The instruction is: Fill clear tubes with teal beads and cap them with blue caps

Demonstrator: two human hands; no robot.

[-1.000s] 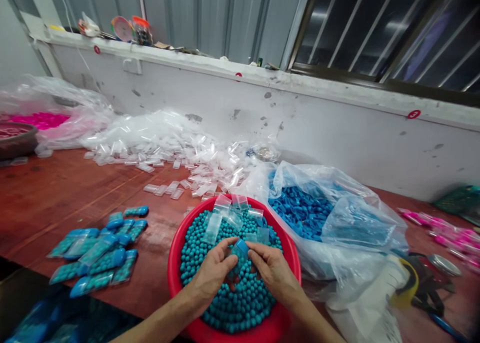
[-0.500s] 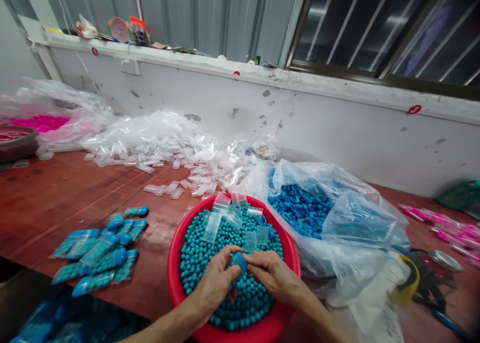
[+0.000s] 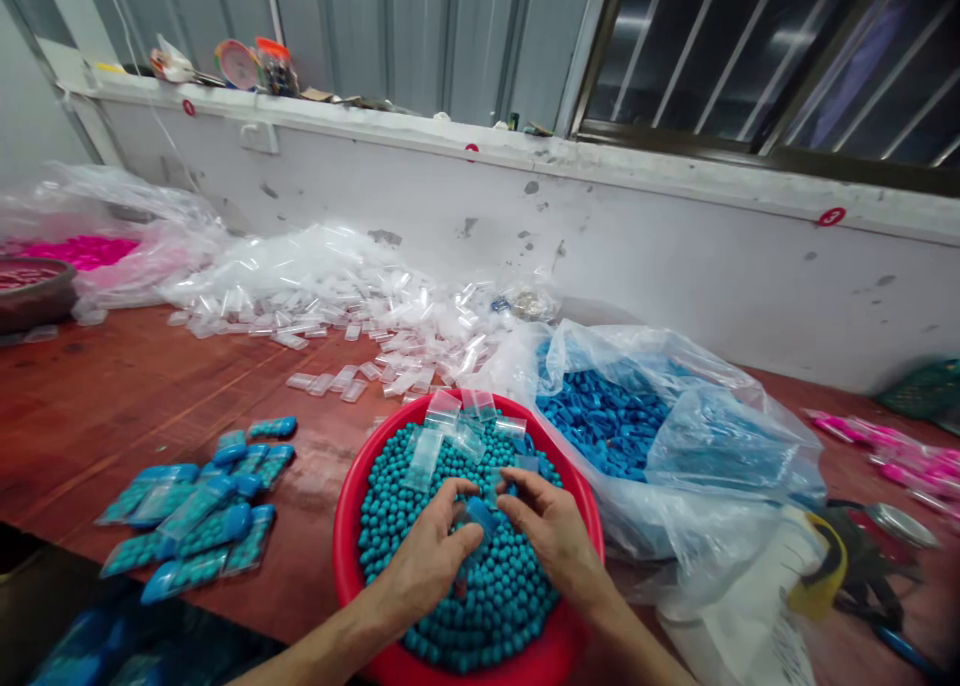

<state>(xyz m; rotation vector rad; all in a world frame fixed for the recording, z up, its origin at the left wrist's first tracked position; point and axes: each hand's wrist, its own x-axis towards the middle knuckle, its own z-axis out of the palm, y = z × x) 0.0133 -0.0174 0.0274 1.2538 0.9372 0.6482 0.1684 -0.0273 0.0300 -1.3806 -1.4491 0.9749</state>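
A red basin holds many teal beads, with several clear flat plastic cases lying on top. Over the beads, my left hand is closed round a small clear case with a blue cap, partly hidden by the fingers. My right hand is just to the right of that cap, its thumb and fingers apart and nothing visible between them. Left of the basin lie several filled, blue-capped cases with teal beads inside.
A clear bag of blue caps stands right of the basin. Behind is a heap of empty clear cases. Pink pieces sit far left, pink-capped cases far right. A tape roll lies at right on the red table.
My right hand has opened its fingers and drawn slightly away from the blue cap. My left hand keeps the capped case in nearly the same place.
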